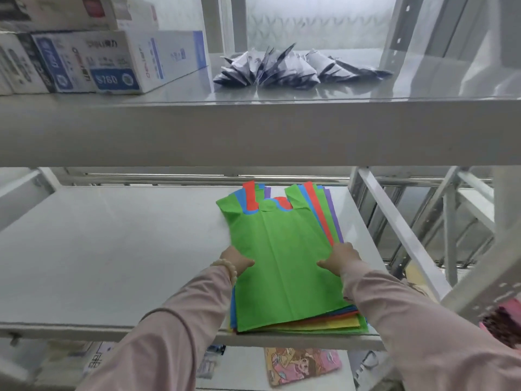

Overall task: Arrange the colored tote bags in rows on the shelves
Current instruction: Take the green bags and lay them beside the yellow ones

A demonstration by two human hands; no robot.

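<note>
Down on the middle shelf (112, 249), toward its right end, lies a flat stack of colored tote bags (284, 263), with its near edge at the shelf's front lip. A green bag is on top; blue, red and purple edges fan out at the far right side, and yellow, red and blue layers show at the near edge. The handle cut-outs point to the far side.

The left hand (236, 259), with a pale bead bracelet (227, 266) at the wrist, grips the stack's left edge, thumb on top of the green bag and fingers hidden beneath. The right hand (339, 258) grips the right edge the same way, thumb lying across the green surface. Both arms wear pale pink sleeves (174, 334).

On the upper shelf (253, 131), at the far left, white and blue cartons (118, 63) are stacked. Their print appears upside down; one blue panel seems to read "0926", though the blur makes that uncertain, and the other lettering is too blurred to read. To the right of the cartons sits a fanned pile of dark, shiny packets (284, 70), with no legible writing.

Below the middle shelf, near the frame's bottom, a pink cartoon-printed item (301, 365) is partly visible.
</note>
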